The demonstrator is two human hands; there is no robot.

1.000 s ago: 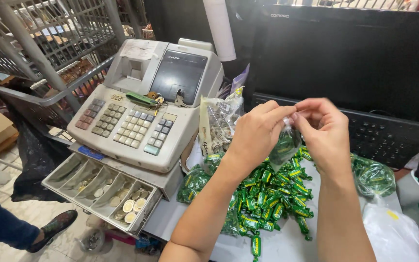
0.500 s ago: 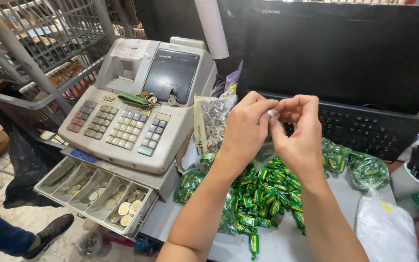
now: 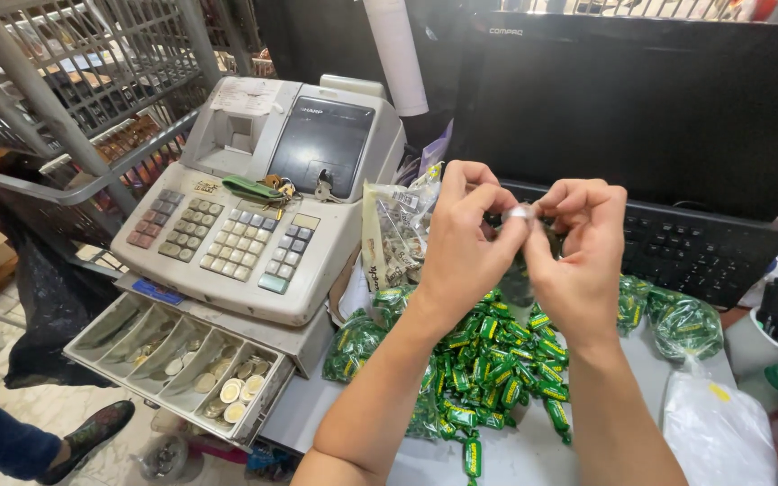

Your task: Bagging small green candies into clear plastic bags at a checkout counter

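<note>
My left hand and my right hand meet above a heap of green-wrapped candies on the counter. Between their fingertips both pinch the twisted neck of a small clear plastic bag. The rest of that bag is mostly hidden behind my hands. Tied clear bags of the same green candies lie at the right and at the left.
A beige cash register stands at the left, its coin drawer pulled open. Behind my hands are a black keyboard, a dark monitor and a clear bag of wrapped sweets. A white plastic bag lies front right. A person's shoe is on the floor.
My hands have stayed together on the bag's neck, working it between the fingertips. The view has shifted slightly, and both hands now sit a little higher over the candies.
</note>
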